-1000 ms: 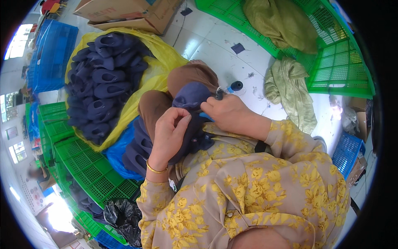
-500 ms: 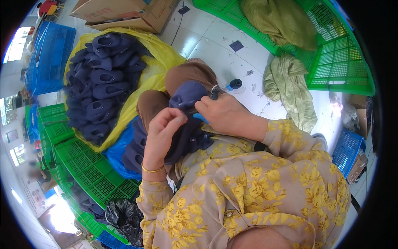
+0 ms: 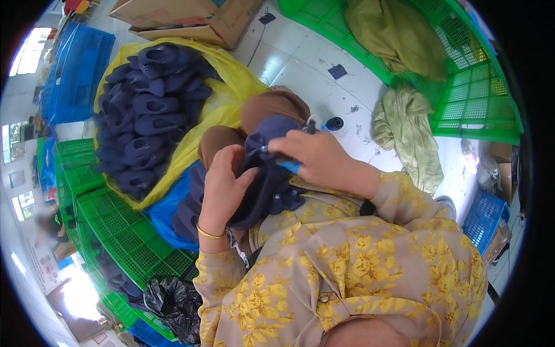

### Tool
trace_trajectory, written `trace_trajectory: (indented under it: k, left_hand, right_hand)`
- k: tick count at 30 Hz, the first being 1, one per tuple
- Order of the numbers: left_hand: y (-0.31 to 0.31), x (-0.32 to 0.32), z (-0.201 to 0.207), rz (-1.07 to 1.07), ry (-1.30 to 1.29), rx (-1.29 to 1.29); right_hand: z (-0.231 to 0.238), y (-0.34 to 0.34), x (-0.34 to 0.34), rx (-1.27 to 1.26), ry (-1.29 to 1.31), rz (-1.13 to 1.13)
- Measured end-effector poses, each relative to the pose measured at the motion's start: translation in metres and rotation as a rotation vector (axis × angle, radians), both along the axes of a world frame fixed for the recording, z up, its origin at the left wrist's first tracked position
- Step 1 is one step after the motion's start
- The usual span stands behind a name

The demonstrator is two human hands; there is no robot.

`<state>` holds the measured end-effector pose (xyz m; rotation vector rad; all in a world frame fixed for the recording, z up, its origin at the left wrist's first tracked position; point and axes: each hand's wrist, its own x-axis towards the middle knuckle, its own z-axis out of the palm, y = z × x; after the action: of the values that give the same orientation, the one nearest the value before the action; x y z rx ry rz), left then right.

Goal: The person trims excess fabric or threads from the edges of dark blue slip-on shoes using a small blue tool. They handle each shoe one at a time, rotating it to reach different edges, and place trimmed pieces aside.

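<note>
A navy slip-on shoe (image 3: 272, 128) lies on my knees, its toe pointing away from me. Over it, my right hand (image 3: 315, 156) is closed around a small dark tool (image 3: 310, 126), whose end sticks out above the fist; its kind is unclear. The right fingers are slightly blurred beside a small shiny ornament (image 3: 264, 148) on the shoe. My left hand (image 3: 222, 185), with a gold bangle, is at the shoe's left edge, thumb and forefinger apart. More navy shoes (image 3: 277, 201), some with small ornaments, rest in my lap. A bit of blue (image 3: 289, 166) shows below the right fingers.
A yellow bag (image 3: 222, 110) heaped with navy shoes stands ahead to the left. Green crates (image 3: 127, 243) line the left side, near a black plastic bag (image 3: 172, 306). A thread spool (image 3: 334, 124) and olive sacking (image 3: 399, 127) lie on the tiled floor. A cardboard box (image 3: 231, 26) stands at the back.
My left thumb and forefinger have parted from a pinch. My right fingers have shifted onto the shoe by the ornament. The view has shifted slightly.
</note>
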<state>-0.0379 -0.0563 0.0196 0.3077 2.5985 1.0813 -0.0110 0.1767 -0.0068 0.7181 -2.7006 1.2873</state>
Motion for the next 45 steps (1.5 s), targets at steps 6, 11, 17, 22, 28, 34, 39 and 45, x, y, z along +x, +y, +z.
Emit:
trace_trajectory:
  k: [6, 11, 17, 22, 28, 34, 39, 45]
  left_hand:
    - [-0.024, 0.017, -0.012, 0.305, -0.077, 0.123]
    - [-0.026, 0.026, -0.028, 0.477, 0.096, 0.212]
    - [-0.032, 0.011, -0.026, 0.494, -0.083, 0.378]
    - [-0.043, -0.022, -0.031, 0.275, 0.202, 0.261]
    - [-0.038, -0.035, -0.053, 0.223, 0.384, 0.231]
    - [-0.058, 0.025, -0.006, 0.262, -0.182, 0.171]
    - [-0.057, 0.071, -0.003, 0.333, -0.334, 0.203]
    - [-0.099, 0.084, -0.018, 0.63, -0.299, 0.649]
  right_hand:
    - [-0.015, -0.008, 0.01, -0.003, -0.065, 0.14]
    - [-0.01, -0.038, -0.016, -0.373, -0.417, -0.226]
    - [-0.003, -0.065, -0.044, -0.256, -0.559, -0.23]
    - [-0.017, -0.076, -0.046, -0.21, -0.547, -0.189]
    - [-0.027, -0.075, -0.029, -0.103, -0.264, -0.175]
    - [-0.015, -0.05, -0.019, -0.317, -0.548, -0.237]
    - [-0.017, -0.048, -0.014, -0.257, -0.498, -0.207]
    - [-0.049, -0.025, -0.008, -0.325, -0.361, -0.233]
